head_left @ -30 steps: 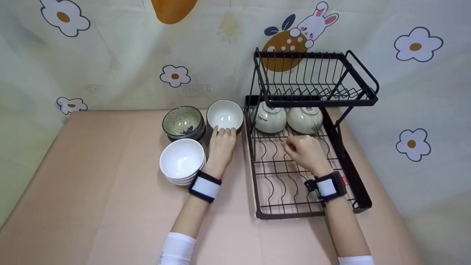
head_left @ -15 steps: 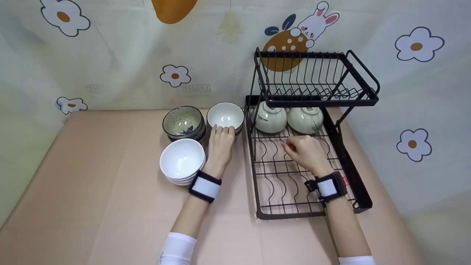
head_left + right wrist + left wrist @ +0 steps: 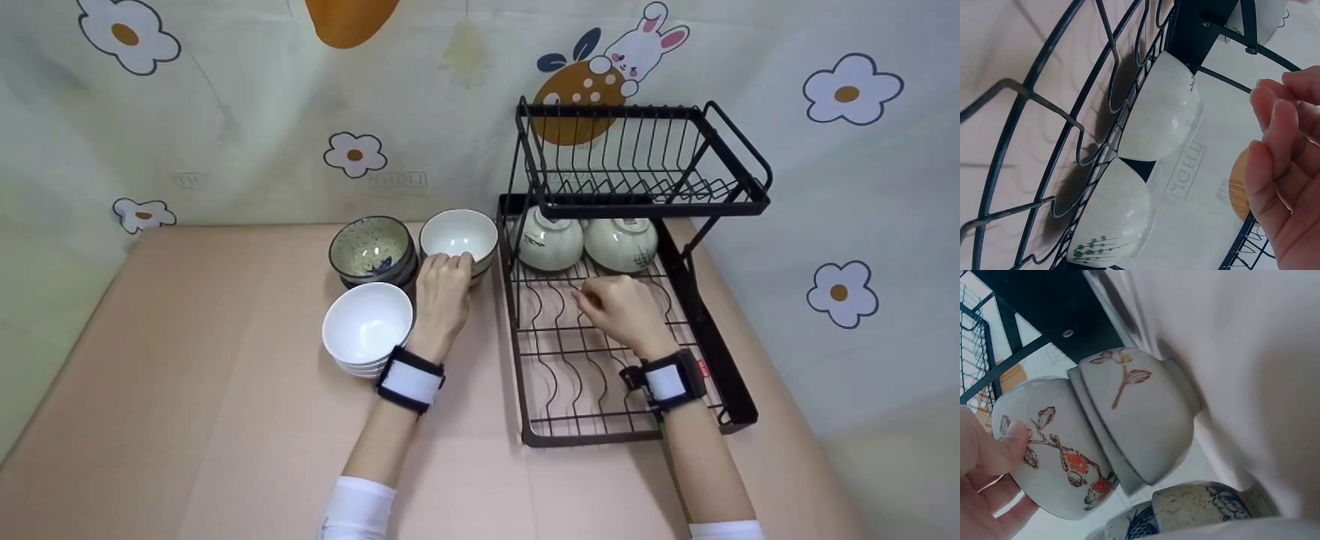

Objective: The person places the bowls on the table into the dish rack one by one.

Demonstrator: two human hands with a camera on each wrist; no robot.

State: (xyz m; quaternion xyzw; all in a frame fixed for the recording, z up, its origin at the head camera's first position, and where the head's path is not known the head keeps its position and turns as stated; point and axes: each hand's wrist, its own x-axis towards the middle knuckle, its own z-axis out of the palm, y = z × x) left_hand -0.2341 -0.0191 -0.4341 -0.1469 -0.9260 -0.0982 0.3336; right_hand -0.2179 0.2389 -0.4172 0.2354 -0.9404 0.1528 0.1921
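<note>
My left hand (image 3: 442, 296) grips the near side of a white-lined bowl (image 3: 457, 229) beside the rack. In the left wrist view, the thumb presses on this bowl's outside, near its red flower pattern (image 3: 1076, 462), and the fingers lie at the rim. The gripped bowl sits tilted in the mouth of another bowl (image 3: 1145, 410) with a brown leaf print. Over the rack's lower tier, my right hand (image 3: 619, 311) hovers with loosely curled fingers and holds nothing. Two upturned pale bowls, one on the left (image 3: 551, 244) and one on the right (image 3: 621, 246), rest behind it.
A black two-tier dish rack (image 3: 652, 210) stands on the right, its upper tier overhanging the upturned bowls. Left of the left hand are stacked speckled bowls (image 3: 371, 251) and, nearer, a stack of white bowls (image 3: 367, 326) close to the left wrist. A printed curtain (image 3: 255, 112) hangs behind.
My left hand has shifted slightly toward me and left, and more of the gripped bowl's near side shows below its rim. The right hand stays in place.
</note>
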